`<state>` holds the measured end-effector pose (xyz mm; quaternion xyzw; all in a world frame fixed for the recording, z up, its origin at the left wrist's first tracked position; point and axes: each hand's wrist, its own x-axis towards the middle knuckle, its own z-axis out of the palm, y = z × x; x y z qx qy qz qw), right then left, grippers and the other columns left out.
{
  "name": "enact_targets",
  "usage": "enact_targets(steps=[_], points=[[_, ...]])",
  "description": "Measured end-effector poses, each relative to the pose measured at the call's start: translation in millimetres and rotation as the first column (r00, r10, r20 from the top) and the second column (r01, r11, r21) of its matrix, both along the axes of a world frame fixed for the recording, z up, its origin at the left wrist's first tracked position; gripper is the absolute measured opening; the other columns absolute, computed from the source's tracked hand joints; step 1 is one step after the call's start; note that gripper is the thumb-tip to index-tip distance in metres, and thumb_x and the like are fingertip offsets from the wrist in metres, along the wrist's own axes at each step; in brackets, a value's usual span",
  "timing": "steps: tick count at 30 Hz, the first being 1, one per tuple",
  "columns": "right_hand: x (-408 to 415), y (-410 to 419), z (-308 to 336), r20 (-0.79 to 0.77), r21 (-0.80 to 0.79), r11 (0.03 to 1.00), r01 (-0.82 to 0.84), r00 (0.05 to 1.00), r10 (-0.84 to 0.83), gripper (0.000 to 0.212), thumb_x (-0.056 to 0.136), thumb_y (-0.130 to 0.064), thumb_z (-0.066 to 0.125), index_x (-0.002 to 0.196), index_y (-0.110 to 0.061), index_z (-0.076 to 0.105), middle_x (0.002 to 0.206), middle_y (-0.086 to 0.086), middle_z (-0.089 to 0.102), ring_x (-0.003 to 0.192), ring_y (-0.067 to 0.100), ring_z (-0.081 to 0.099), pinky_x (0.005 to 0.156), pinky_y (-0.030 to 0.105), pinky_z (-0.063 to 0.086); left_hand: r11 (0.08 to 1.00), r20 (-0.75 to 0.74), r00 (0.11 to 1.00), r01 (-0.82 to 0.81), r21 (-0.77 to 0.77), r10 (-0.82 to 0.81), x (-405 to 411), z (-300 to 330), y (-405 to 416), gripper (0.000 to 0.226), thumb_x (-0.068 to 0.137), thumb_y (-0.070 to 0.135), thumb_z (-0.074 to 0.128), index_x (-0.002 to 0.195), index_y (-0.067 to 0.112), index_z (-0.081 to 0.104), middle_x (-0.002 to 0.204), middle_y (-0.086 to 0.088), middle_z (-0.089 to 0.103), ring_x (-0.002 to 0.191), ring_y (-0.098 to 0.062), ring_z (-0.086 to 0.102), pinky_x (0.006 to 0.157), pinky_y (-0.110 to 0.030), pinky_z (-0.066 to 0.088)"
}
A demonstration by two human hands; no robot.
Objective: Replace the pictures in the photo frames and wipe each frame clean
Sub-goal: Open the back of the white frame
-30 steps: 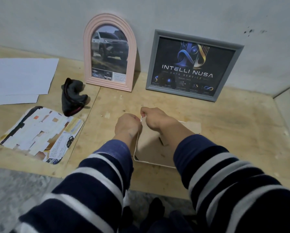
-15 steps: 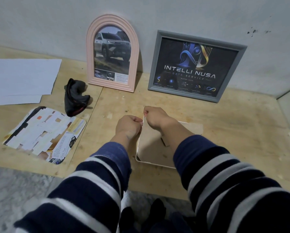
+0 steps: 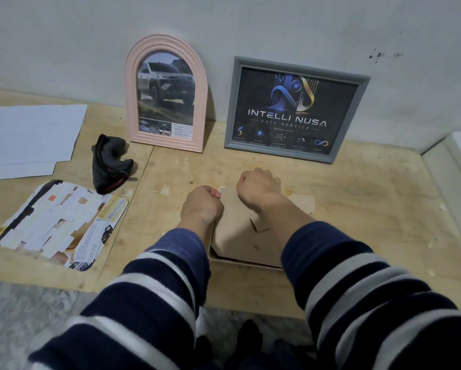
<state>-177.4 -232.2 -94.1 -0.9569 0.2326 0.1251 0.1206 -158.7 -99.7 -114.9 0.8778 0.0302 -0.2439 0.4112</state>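
Both hands are curled tight at the far edge of a frame lying face down (image 3: 240, 236) in the lower middle of the shot. The left hand (image 3: 201, 206) pinches a small white tab or clip (image 3: 221, 189) at the frame's top left corner. The right hand (image 3: 258, 188) is fisted with knuckles down on the brown backing board, but I honestly can't tell if it's gripping anything. The backing sits a bit askew in its pale rim.

Further out, on the wooden tabletop (image 3: 357, 209), a pink arched frame (image 3: 166, 94) with a truck photo leans on the wall upper center, with a grey frame (image 3: 294, 109) holding a dark logo print just right of it. A black cloth (image 3: 109, 165) is crumpled left of center, a cut-up picture sheet (image 3: 61, 225) lies lower left, and white papers (image 3: 29, 137) sit at far left.
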Motion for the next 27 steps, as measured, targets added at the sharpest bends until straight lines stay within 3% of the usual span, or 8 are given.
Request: enact_targets(steps=[7,9,11,14,16,19,23,27], points=[[-54.7,-25.4,0.7,0.077,-0.064,0.997,-0.043,0.996,0.048,0.047,0.081,-0.017,0.046,0.125,-0.031,0.051,0.126,0.003,0.045,0.118,0.025,0.035,0.101,0.041,0.028,1.000,0.009,1.000,0.014,0.017,-0.015,-1.8,1.6,-2.8,0.020,0.085,0.008,0.051,0.075,0.023,0.060,0.089,0.001,0.063,0.089,-0.022,0.058,0.081,-0.027,0.043],[-74.4,-29.4,-3.0,0.082,-0.086,0.996,0.023,0.996,-0.016,0.060,0.075,-0.012,0.049,0.132,-0.031,0.043,0.133,0.004,0.038,0.124,0.026,0.031,0.110,0.044,0.023,0.999,0.019,1.000,0.019,0.027,-0.020,-3.0,1.9,-3.3,0.020,0.085,0.008,0.050,0.076,0.023,0.060,0.089,0.000,0.063,0.089,-0.023,0.058,0.081,-0.027,0.043],[-92.6,-32.4,-6.1,0.120,-0.088,0.974,0.208,0.973,-0.197,0.068,0.074,-0.011,0.050,0.138,-0.028,0.036,0.140,0.007,0.031,0.127,0.029,0.028,0.109,0.045,0.025,0.999,0.027,0.999,0.028,0.028,-0.029,-2.9,0.1,-3.5,0.021,0.086,0.006,0.050,0.078,0.023,0.060,0.092,-0.001,0.062,0.091,-0.024,0.057,0.081,-0.027,0.042],[-117.8,-35.7,-10.3,0.130,-0.036,0.875,0.482,0.871,-0.474,0.061,0.080,-0.016,0.051,0.138,-0.019,0.033,0.135,0.009,0.033,0.122,0.029,0.033,0.096,0.040,0.035,0.999,0.043,0.998,0.041,0.033,-0.042,-1.8,-1.0,-5.3,0.015,0.090,0.009,0.051,0.087,0.018,0.063,0.098,-0.005,0.061,0.092,-0.025,0.053,0.083,-0.027,0.041],[-129.8,-35.4,-14.8,0.072,0.048,0.833,0.551,0.830,-0.553,0.055,0.086,-0.019,0.048,0.139,-0.016,0.033,0.135,0.009,0.034,0.122,0.030,0.036,0.094,0.041,0.037,0.997,0.058,0.997,0.052,0.049,-0.055,-3.6,1.1,-7.5,0.015,0.093,0.014,0.051,0.098,0.014,0.066,0.103,-0.007,0.060,0.091,-0.025,0.051,0.083,-0.027,0.039],[-133.7,-32.6,-19.5,0.051,0.156,0.796,0.585,0.800,-0.598,0.045,0.092,-0.017,0.041,0.137,-0.012,0.038,0.136,0.010,0.036,0.123,0.030,0.038,0.095,0.040,0.039,0.992,0.089,0.992,0.086,0.088,-0.094,-8.6,6.0,-10.3,0.027,0.097,0.018,0.045,0.109,0.008,0.068,0.110,-0.011,0.063,0.101,-0.031,0.055,0.084,-0.029,0.038],[-133.6,-29.1,-17.4,0.074,0.194,0.772,0.605,0.776,-0.627,0.035,0.095,-0.013,0.040,0.130,-0.010,0.046,0.132,0.011,0.038,0.119,0.030,0.041,0.093,0.040,0.041,0.997,0.096,0.993,0.060,0.056,-0.065,-16.1,12.1,-14.7,0.037,0.097,0.019,0.045,0.131,0.011,0.059,0.135,-0.011,0.056,0.125,-0.032,0.050,0.104,-0.033,0.037],[-133.3,-27.2,-17.5,0.087,0.206,0.767,0.608,0.769,-0.633,0.034,0.095,-0.007,0.037,0.128,-0.010,0.047,0.130,0.012,0.038,0.117,0.030,0.042,0.092,0.041,0.043,0.995,0.040,0.997,-0.057,-0.076,0.060,-18.2,15.8,-19.0,0.041,0.089,0.023,0.067,0.126,0.012,0.056,0.125,-0.006,0.059,0.116,-0.027,0.053,0.097,-0.034,0.041]])
